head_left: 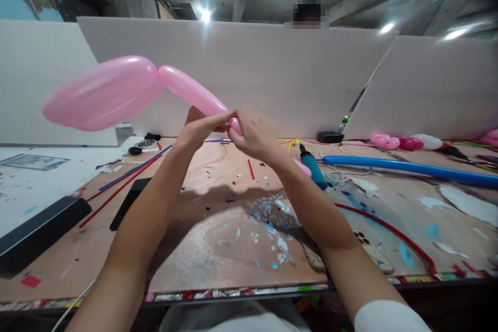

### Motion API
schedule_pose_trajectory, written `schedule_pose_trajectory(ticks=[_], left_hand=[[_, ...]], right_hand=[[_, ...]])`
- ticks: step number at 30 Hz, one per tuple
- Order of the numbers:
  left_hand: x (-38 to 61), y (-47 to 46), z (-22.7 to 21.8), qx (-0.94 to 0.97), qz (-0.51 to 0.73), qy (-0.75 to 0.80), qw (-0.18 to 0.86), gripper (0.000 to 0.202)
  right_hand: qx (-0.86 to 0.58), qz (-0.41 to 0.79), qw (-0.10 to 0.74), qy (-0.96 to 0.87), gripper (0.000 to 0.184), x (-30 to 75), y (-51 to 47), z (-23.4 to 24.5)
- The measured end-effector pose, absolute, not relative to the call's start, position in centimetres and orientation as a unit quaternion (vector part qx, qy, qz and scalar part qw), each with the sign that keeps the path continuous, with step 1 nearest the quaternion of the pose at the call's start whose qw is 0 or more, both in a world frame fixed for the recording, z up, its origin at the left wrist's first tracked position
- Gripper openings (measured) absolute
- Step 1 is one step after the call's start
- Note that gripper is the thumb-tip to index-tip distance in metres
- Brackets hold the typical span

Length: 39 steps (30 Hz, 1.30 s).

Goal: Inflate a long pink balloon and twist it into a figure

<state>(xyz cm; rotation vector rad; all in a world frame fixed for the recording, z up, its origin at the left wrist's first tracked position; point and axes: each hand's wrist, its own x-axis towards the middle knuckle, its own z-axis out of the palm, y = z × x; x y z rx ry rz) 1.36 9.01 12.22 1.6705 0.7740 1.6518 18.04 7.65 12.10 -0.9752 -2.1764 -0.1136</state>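
A long pink balloon [116,91] is held up above the table, twisted into a large blurred bubble at the left and a narrower segment running down to my hands. My left hand [198,127] is closed around the narrow segment near its lower end. My right hand [252,137] pinches the same end right beside it, fingers pressed together. Both hands touch each other above the middle of the wooden table [218,238].
A blue balloon pump [313,166] and a long blue balloon [408,168] lie to the right, with pink and white balloons [404,141] behind. Red and blue uninflated balloons [124,179], a black bar [37,231] and a phone [130,202] lie left. White partition boards [272,78] stand behind; a person sits beyond.
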Motion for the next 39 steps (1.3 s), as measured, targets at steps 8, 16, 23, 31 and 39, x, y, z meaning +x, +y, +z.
schedule_pose_trajectory(ticks=[8,16,23,31,39], left_hand=[[1.6,9.9,11.8,0.657,0.576,0.334,0.352,0.045],[-0.2,9.5,12.2,0.624,0.593,0.133,0.492,0.044],[-1.0,10.5,11.5,0.687,0.542,0.125,0.468,0.06],[-0.7,9.7,11.5,0.741,0.503,0.134,0.424,0.06],[0.9,10.0,11.6,0.691,0.626,0.25,0.26,0.041]], right_hand=[[-0.443,-0.113,0.355,-0.815,0.045,17.0,8.2,11.3],[-0.37,0.067,0.4,-0.836,0.054,18.0,9.2,11.6],[-0.299,0.438,0.326,-0.783,0.039,19.2,9.3,12.5],[-0.252,0.574,0.254,-0.736,0.032,20.3,9.9,12.5],[-0.354,0.223,0.372,-0.829,0.023,18.2,8.7,12.1]])
